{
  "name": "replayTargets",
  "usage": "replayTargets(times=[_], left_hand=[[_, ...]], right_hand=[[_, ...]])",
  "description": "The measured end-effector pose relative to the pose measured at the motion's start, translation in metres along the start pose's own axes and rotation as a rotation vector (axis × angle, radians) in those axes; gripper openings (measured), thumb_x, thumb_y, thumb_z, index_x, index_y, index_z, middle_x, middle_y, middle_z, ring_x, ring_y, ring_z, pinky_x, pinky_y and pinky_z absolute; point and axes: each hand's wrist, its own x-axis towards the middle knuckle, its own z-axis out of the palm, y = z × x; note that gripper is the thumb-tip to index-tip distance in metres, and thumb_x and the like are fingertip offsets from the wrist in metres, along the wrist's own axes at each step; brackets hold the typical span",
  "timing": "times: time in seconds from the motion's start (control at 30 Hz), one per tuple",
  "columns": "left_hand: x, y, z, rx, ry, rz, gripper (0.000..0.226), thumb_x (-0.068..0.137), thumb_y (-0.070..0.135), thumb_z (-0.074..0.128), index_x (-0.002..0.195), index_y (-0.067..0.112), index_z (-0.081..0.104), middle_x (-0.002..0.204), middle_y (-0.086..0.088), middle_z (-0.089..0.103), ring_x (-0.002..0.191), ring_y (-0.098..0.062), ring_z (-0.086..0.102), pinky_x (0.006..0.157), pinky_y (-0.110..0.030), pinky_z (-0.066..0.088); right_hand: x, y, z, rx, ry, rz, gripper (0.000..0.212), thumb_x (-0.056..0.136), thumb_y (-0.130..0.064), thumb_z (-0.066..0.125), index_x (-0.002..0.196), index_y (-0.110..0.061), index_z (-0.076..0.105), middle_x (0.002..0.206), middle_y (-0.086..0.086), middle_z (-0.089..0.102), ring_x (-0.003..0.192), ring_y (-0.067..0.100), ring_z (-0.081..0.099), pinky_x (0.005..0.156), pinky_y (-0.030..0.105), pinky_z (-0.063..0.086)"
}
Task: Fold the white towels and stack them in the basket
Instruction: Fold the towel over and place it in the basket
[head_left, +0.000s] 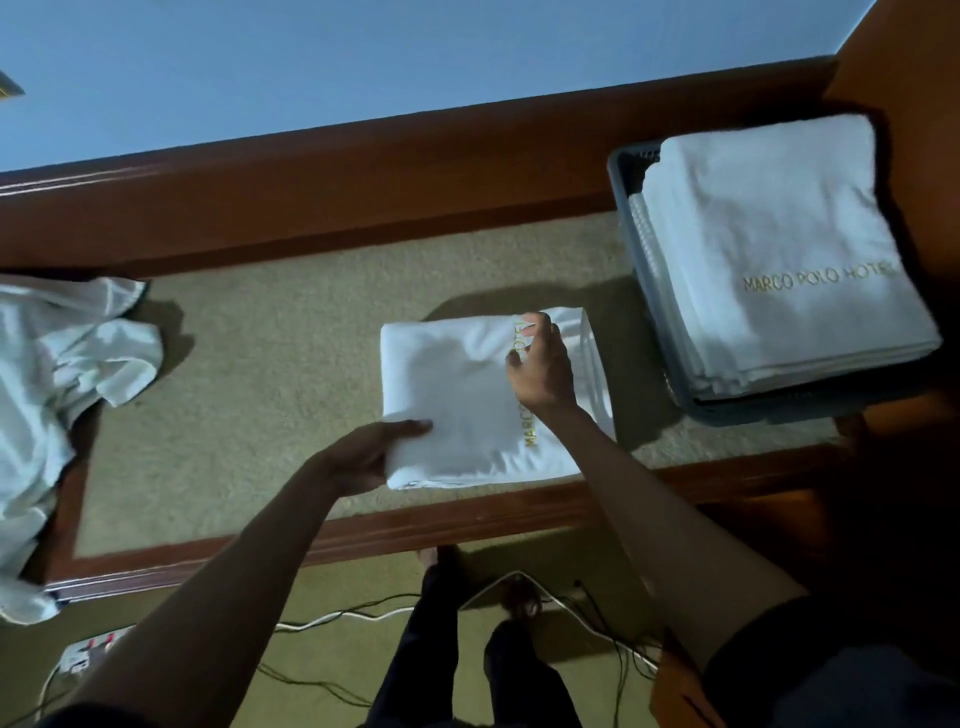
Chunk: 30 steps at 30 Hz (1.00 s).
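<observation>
my left grip is clamped on the near corner of the folded towel, which lies on the surface. my right grip sits curled on top; pinching or not, i cannot tell. right of it the basket already holds a stack. left of my left grip a crumpled pile is not yet folded, partly cut off by the frame edge.

I see a table with a dark wooden frame round an olive, carpet-like top. A folded white towel lies flat near its middle, close to my edge. A grey basket stands at the right end. At the left end a crumpled white cloth spills over the edge.
</observation>
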Motion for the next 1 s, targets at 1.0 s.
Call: replayTargets(times=[1.0], left_hand=[[0.144,0.17,-0.104,1.311,0.652,0.853,0.065,0.103,0.041,0.029,0.161,0.012,0.027,0.167,-0.011,0.027,0.156,-0.029,0.018,0.125,-0.052,0.006]], right_hand=[[0.168,-0.073,0.155,-0.162,-0.075,-0.335,0.043,0.104,-0.021,0.04,0.142,-0.009,0.057,0.148,0.008,0.055,0.139,0.022,0.046,0.119,0.028,0.028]])
